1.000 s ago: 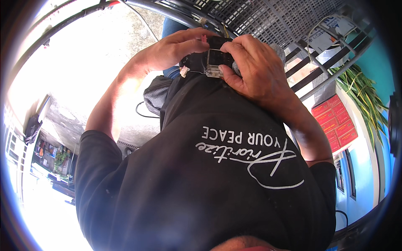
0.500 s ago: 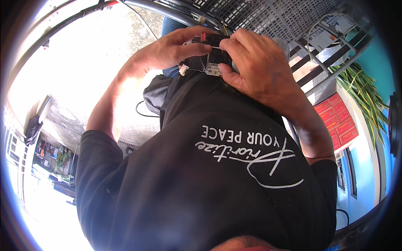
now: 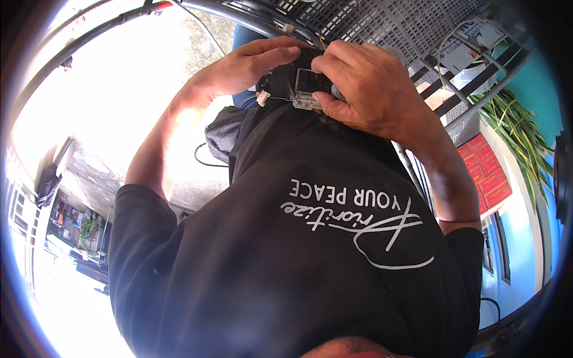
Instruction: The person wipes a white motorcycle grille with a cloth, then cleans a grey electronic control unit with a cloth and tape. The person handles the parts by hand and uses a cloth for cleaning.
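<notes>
A black electronic device point(image 3: 277, 83) with a dark rectangular panel and thin wires lies close against my front, near the top of the view. My left hand point(image 3: 248, 62) is closed over its left and far edge, thumb lying along the top. My right hand point(image 3: 373, 89) grips its right side, fingers curled over the dark panel point(image 3: 307, 80) and thumb on the pale strip point(image 3: 305, 101) at the near edge. A small white connector plug point(image 3: 262, 98) hangs at the device's lower left. Both hands hide part of the device.
A dark perforated rack point(image 3: 382, 27) with metal bars spreads beyond my right hand. Red boxes point(image 3: 486, 170) and a green leafy plant point(image 3: 522, 131) stand at the right. A black mesh pouch point(image 3: 224, 134) lies to my left, beside bright ground.
My left thumb has drawn back left and up from the device, uncovering more of the dark panel. The red piece near that thumb no longer shows. My right hand has barely moved.
</notes>
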`<action>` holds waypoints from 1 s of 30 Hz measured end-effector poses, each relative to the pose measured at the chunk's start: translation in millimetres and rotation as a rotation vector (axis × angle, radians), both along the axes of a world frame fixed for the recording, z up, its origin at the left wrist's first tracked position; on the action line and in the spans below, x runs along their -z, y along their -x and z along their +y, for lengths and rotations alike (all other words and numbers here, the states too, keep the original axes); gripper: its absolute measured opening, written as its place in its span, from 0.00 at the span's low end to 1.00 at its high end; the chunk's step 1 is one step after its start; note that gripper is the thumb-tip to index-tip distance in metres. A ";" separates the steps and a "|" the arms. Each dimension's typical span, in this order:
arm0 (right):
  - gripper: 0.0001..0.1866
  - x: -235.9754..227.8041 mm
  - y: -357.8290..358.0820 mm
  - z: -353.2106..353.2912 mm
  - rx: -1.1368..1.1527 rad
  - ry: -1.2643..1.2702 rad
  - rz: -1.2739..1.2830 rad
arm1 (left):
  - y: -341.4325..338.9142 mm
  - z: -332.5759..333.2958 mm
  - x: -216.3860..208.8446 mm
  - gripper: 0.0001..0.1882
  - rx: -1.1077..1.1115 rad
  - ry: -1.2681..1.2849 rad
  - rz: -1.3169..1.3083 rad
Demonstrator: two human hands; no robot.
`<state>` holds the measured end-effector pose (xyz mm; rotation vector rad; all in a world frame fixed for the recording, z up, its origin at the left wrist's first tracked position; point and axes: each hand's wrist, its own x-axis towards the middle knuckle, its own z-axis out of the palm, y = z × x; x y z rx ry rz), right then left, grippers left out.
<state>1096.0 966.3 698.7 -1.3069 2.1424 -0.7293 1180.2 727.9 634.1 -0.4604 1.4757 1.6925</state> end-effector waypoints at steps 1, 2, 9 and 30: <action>0.14 0.3 0.1 1.2 -0.001 -0.001 0.004 | -0.4 0.8 0.1 0.23 -0.010 -0.014 0.009; 0.15 0.5 0.2 2.2 -0.002 -0.001 0.009 | -1.2 2.0 0.3 0.23 -0.019 -0.029 0.018; 0.15 3.7 -4.0 0.1 0.066 0.025 0.012 | -9.5 1.3 3.1 0.24 -0.064 -0.076 0.086; 0.08 -3.4 -0.5 -11.9 0.045 -0.024 0.171 | -17.3 -10.5 23.8 0.41 0.105 -0.134 0.396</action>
